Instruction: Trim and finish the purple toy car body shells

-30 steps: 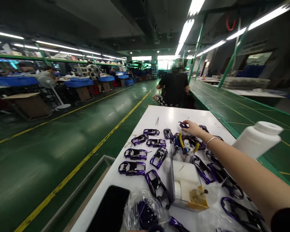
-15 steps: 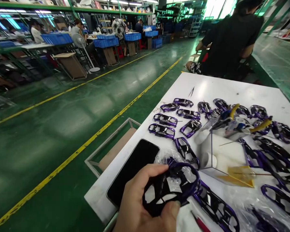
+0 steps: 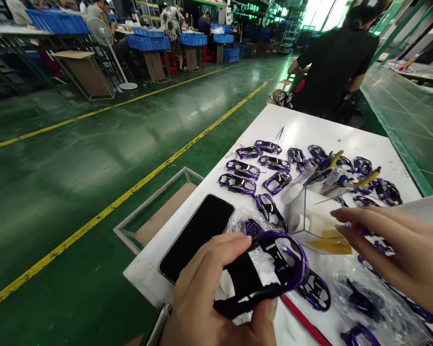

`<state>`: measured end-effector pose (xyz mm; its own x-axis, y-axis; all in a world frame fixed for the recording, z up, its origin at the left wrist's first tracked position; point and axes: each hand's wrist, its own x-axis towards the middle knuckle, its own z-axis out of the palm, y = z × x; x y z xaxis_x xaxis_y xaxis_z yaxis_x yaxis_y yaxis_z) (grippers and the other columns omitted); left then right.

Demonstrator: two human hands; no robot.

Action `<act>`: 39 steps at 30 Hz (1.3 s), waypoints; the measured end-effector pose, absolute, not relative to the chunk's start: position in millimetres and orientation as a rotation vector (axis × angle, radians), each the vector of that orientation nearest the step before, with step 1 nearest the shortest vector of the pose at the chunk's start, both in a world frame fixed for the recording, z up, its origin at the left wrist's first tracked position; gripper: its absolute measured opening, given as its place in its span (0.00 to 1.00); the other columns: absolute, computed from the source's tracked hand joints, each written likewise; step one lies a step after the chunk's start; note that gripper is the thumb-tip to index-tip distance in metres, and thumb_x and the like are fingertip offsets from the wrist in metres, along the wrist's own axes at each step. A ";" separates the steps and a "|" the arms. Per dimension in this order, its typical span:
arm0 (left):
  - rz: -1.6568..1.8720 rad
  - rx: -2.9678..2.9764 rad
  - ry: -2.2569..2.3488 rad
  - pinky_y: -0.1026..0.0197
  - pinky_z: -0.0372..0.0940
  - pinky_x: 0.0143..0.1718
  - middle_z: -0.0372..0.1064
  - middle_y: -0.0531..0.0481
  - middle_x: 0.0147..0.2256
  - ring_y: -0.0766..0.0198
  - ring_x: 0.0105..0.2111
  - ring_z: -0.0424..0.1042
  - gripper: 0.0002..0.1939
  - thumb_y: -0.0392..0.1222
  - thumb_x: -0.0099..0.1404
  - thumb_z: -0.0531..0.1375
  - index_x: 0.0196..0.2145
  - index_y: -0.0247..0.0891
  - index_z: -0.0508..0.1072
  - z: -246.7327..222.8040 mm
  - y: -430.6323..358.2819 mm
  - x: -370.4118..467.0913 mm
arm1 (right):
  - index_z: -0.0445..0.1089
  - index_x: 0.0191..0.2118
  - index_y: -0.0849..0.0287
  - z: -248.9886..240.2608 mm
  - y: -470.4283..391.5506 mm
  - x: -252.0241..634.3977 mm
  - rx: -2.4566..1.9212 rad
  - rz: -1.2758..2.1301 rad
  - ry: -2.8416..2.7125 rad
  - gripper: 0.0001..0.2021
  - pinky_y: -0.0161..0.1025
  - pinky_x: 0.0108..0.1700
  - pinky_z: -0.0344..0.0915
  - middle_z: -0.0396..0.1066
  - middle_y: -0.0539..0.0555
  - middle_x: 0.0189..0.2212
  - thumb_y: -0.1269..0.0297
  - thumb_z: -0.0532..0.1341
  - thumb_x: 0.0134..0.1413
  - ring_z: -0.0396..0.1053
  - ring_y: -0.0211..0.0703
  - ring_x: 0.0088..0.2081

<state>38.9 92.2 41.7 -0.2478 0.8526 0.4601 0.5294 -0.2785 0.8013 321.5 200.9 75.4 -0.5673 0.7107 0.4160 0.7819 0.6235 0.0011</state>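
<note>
My left hand [image 3: 209, 293] grips a glossy purple and black toy car body shell [image 3: 292, 283] by its side, thumb below and fingers above. The shell is tilted, with open window holes. On the right, my right hand [image 3: 393, 254] reaches in beside a clear plastic organizer box [image 3: 303, 240]; its fingertips are apart near the box's amber-coloured part [image 3: 332, 241], with nothing visible between them. Partly under the held shell lies another shell [image 3: 316, 290]. A red stick-like tool [image 3: 305, 319] rests close by, its kind unclear. Crumpled clear plastic bags [image 3: 368, 298] surround more shells.
A black smartphone [image 3: 197, 238] lies at the left of the white table [image 3: 303, 126]. Several purple-black car shells [image 3: 238, 183] are spread across it. Yellow-handled tools [image 3: 368, 178] stick up from the organizer box. Tweezers [image 3: 280, 132] lie farther back. A person in black [image 3: 335, 62] sits beyond the table.
My right hand has come into view from the right and reached to the organizer box. The shell in my left hand has turned a little. The camera view has shifted.
</note>
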 end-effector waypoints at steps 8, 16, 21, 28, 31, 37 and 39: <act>1.530 1.772 1.604 0.59 0.76 0.53 0.74 0.45 0.51 0.56 0.50 0.77 0.25 0.42 0.63 0.67 0.57 0.46 0.69 41.4 86.5 41.1 | 0.69 0.57 0.36 80.8 192.2 325.5 -1.139 -0.273 -2.345 0.18 0.54 0.39 0.72 0.75 0.52 0.41 0.50 0.62 0.61 0.76 0.57 0.40; 1.528 1.908 1.591 0.64 0.74 0.53 0.75 0.47 0.49 0.59 0.49 0.77 0.23 0.42 0.63 0.66 0.55 0.43 0.70 45.3 87.5 42.9 | 0.65 0.61 0.55 88.3 192.0 325.3 -1.274 -0.457 -2.325 0.25 0.62 0.49 0.67 0.72 0.66 0.51 0.48 0.57 0.65 0.71 0.70 0.51; 1.409 2.219 1.565 0.61 0.75 0.52 0.76 0.43 0.50 0.56 0.46 0.79 0.29 0.41 0.61 0.66 0.59 0.40 0.65 45.7 93.0 25.5 | 0.72 0.48 0.50 94.9 193.8 330.7 -1.364 -0.275 -2.350 0.19 0.48 0.36 0.71 0.77 0.53 0.37 0.42 0.57 0.66 0.76 0.53 0.37; 1.528 2.309 1.634 0.65 0.74 0.51 0.80 0.44 0.43 0.61 0.43 0.81 0.19 0.47 0.66 0.63 0.52 0.38 0.67 59.6 94.6 30.6 | 0.73 0.39 0.47 84.5 182.9 330.2 -1.383 -0.374 -2.149 0.09 0.43 0.31 0.63 0.76 0.48 0.33 0.50 0.60 0.66 0.72 0.48 0.33; 1.456 2.498 1.548 0.65 0.77 0.45 0.82 0.45 0.40 0.61 0.38 0.82 0.18 0.46 0.66 0.64 0.50 0.37 0.69 65.9 94.9 31.4 | 0.72 0.39 0.48 82.4 188.7 328.9 -1.308 -0.382 -2.225 0.08 0.43 0.33 0.63 0.76 0.48 0.32 0.53 0.59 0.66 0.71 0.49 0.33; 1.436 2.467 1.458 0.62 0.77 0.47 0.81 0.43 0.42 0.58 0.41 0.82 0.22 0.45 0.63 0.66 0.52 0.36 0.68 61.3 94.7 30.3 | 0.71 0.42 0.50 90.2 185.2 323.3 -1.289 -0.413 -2.323 0.10 0.49 0.39 0.63 0.77 0.52 0.34 0.52 0.56 0.67 0.73 0.54 0.36; 1.484 2.225 1.475 0.62 0.75 0.51 0.79 0.44 0.46 0.58 0.45 0.81 0.24 0.45 0.61 0.67 0.53 0.39 0.68 58.8 92.2 35.8 | 0.71 0.49 0.50 95.2 174.0 321.0 -1.369 -0.464 -2.270 0.14 0.56 0.48 0.61 0.77 0.57 0.43 0.49 0.57 0.67 0.73 0.62 0.44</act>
